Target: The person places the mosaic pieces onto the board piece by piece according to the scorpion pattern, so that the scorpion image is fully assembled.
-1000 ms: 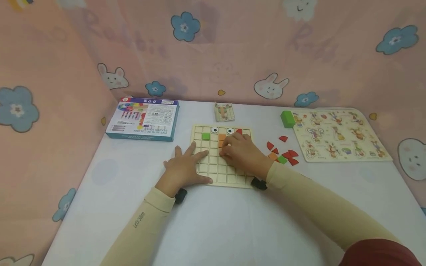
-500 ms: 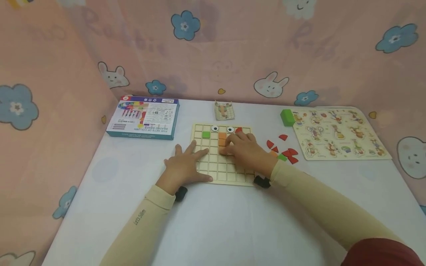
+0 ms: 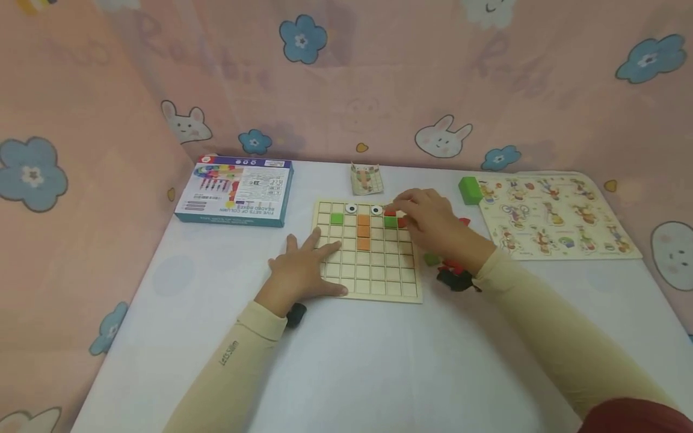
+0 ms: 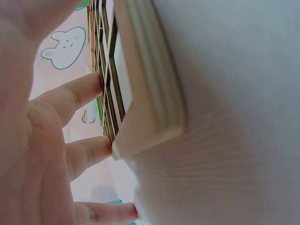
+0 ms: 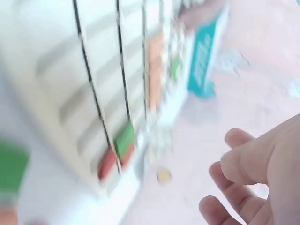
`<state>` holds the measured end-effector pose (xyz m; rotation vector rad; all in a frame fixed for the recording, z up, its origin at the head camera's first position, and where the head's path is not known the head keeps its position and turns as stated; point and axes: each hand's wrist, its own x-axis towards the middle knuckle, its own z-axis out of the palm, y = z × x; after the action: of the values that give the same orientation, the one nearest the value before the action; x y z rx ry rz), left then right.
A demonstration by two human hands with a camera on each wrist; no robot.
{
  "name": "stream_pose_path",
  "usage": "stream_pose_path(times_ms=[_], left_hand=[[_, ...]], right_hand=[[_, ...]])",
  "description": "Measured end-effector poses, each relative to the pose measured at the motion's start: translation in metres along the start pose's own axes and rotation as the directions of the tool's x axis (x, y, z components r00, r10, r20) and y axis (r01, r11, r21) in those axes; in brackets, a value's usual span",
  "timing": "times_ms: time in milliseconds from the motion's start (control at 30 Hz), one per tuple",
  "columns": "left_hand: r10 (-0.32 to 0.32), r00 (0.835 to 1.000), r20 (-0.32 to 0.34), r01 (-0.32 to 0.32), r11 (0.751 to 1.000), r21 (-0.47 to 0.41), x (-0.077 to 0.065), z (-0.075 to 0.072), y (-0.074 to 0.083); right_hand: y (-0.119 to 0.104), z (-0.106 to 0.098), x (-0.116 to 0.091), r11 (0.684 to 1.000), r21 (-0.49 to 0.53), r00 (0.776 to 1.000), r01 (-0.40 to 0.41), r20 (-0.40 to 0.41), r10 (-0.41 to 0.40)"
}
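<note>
A wooden grid board point(image 3: 379, 288) lies on the table. My left hand point(image 3: 300, 267) rests on its left side with fingers spread; in the left wrist view, fingertips point(image 4: 96, 83) touch the grid. Three orange square tiles point(image 3: 364, 231) form a column below two eye tiles point(image 3: 376, 210). One green tile point(image 3: 337, 218) sits left of them. On the right are another green tile point(image 3: 391, 222) and red pieces point(image 3: 402, 222), partly covered by my right hand point(image 3: 433, 219). In the right wrist view, that hand's loosely bent fingers point(image 5: 243, 164) hold nothing.
Loose red pieces point(image 3: 452, 266) and a green piece point(image 3: 431, 259) lie right of the board, partly hidden. Farther right are a green block point(image 3: 470, 190) and a picture board point(image 3: 563, 219). A small pattern card point(image 3: 366, 180) stands behind; a flat box point(image 3: 233, 192) lies at left.
My right hand has moved off the orange column, right and away from me, to the board's far right corner. The third orange tile and the right green tile now show. My left hand stays put.
</note>
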<state>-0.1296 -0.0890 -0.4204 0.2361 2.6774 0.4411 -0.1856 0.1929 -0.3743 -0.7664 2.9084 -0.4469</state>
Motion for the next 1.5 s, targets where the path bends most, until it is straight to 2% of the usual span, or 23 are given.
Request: stream_pose_path(times_ms=[133, 233, 333, 500, 633, 767, 1067, 1367, 1500], left_hand=[[-0.01, 1.0, 0.004, 0.01, 1.0, -0.002, -0.001, -0.001, 0.0], [-0.014, 1.0, 0.002, 0.014, 1.0, -0.006, -0.002, -0.001, 0.0], [-0.018, 1.0, -0.001, 0.018, 1.0, -0.011, -0.003, -0.002, -0.001], [-0.016, 1.0, -0.003, 0.016, 1.0, -0.013, -0.003, -0.002, -0.001], [-0.012, 1.0, -0.004, 0.012, 1.0, -0.011, -0.002, -0.001, -0.001], [-0.009, 1.0, -0.006, 0.009, 1.0, -0.008, -0.001, -0.001, -0.001], [-0.007, 1.0, -0.002, 0.007, 1.0, 0.001, -0.001, 0.0, 0.0], [-0.002, 1.0, -0.001, 0.002, 1.0, 0.003, 0.0, -0.001, 0.001], [-0.002, 1.0, -0.001, 0.002, 1.0, 0.009, 0.0, -0.001, 0.001]], right_hand=[[0.022, -0.023, -0.022, 0.998, -0.004, 0.997, -0.069, -0.038, 0.069], [0.039, -0.029, -0.041, 0.99, 0.001, 0.99, -0.143, -0.017, 0.143], [0.05, -0.022, -0.056, 0.979, -0.007, 0.978, -0.204, 0.03, 0.204], [0.055, 0.003, -0.071, 0.969, -0.023, 0.966, -0.245, 0.075, 0.246], [0.051, 0.017, -0.075, 0.963, -0.045, 0.962, -0.265, 0.059, 0.267], [0.045, 0.023, -0.075, 0.955, -0.071, 0.956, -0.289, 0.023, 0.292], [0.04, 0.024, -0.068, 0.942, -0.08, 0.944, -0.326, 0.029, 0.329], [0.041, 0.022, -0.068, 0.912, -0.018, 0.91, -0.411, 0.055, 0.411], [0.04, 0.023, -0.069, 0.906, -0.007, 0.905, -0.423, 0.047, 0.423]])
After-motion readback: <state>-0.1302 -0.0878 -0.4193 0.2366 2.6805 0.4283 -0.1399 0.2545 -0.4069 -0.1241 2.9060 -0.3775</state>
